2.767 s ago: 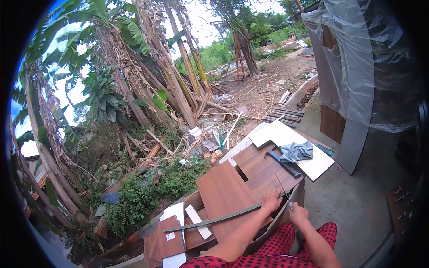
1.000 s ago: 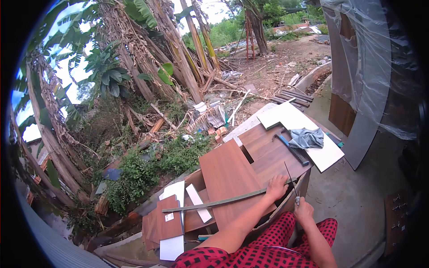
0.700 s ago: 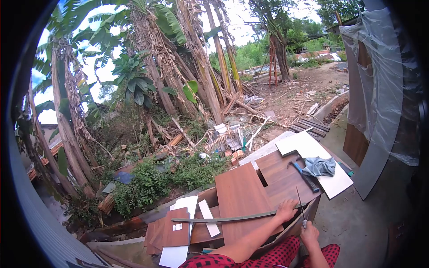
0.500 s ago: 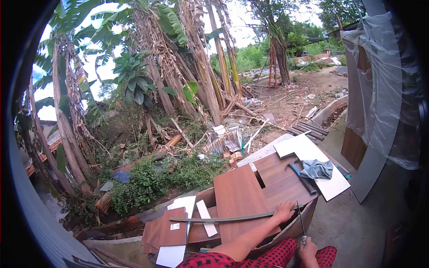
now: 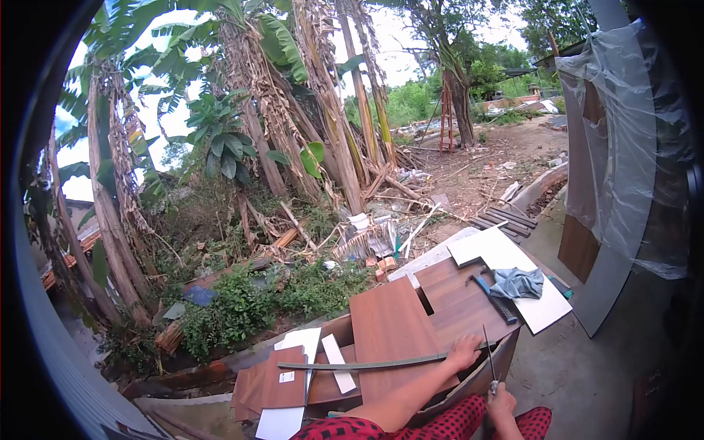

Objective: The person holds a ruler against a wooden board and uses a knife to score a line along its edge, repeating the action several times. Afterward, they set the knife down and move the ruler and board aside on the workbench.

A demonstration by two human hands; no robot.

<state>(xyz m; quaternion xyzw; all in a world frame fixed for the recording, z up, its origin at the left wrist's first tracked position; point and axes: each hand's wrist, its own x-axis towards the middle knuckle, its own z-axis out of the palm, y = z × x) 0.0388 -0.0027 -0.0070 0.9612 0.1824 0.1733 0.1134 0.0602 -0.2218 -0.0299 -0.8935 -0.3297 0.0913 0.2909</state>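
Observation:
A long thin dark strip lies across the brown boards, curving slightly. My left hand presses on its right end near the boards' edge, fingers over it. Below and to the right, my right hand is closed around the handle of a thin saw-like blade. The blade points up and stands just right of my left hand, by the strip's end. Whether it touches the strip is hard to tell.
A hammer and a grey-blue cloth lie beyond my hands, the cloth on a white board. A white strip and a small brown panel are at the left. Plastic sheeting hangs at the right.
My right hand and the blade have moved slightly up and to the left. My left hand stays on the strip, with its fingers shifted a little.

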